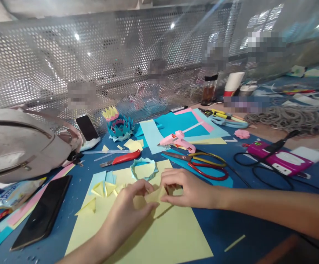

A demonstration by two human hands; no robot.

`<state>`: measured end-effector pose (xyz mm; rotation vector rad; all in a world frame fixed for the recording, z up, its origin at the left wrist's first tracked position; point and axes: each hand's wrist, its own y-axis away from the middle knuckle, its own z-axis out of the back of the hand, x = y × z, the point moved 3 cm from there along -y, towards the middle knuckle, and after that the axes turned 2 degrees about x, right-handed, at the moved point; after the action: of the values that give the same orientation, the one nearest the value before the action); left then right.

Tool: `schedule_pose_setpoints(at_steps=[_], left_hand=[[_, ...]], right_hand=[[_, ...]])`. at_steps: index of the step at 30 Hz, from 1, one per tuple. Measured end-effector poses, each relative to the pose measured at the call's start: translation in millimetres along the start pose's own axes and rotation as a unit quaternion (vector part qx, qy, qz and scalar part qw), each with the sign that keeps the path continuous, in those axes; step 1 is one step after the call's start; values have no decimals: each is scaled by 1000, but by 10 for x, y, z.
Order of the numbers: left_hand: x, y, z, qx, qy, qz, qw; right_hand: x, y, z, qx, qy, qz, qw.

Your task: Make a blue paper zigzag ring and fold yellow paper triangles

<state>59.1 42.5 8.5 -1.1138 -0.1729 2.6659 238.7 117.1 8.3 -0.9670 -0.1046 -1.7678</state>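
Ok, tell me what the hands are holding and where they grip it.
Both hands pinch a small folded yellow paper piece: left hand at its left edge, right hand at its right corner.

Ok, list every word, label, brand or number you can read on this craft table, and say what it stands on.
None can be read for certain.
Snack packet at the left edge: printed blue lettering, too blurred to read.
Magenta device at the right: a white label, too small to read.
Dark jar and red and white cup at the back: no legible print.
Both hands hold a yellow folded paper, which is blank.
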Motion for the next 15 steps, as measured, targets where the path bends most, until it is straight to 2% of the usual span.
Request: schedule_pose_setpoints(at_steps=[3,8,11,15], left_hand=[[25,85,-57,18,-27,2,999],[43,117,18,5,-66,-28,997],[63,126,32,9,-51,-10,999],[51,190,-25,53,8,13,998]], right_hand=[[-1,14,-48,17,1,-6,1000],[-29,40,-84,60,15,-60,996],[-25,46,-84,68,17,-74,995],[3,32,-69,59,-13,-77,995]])
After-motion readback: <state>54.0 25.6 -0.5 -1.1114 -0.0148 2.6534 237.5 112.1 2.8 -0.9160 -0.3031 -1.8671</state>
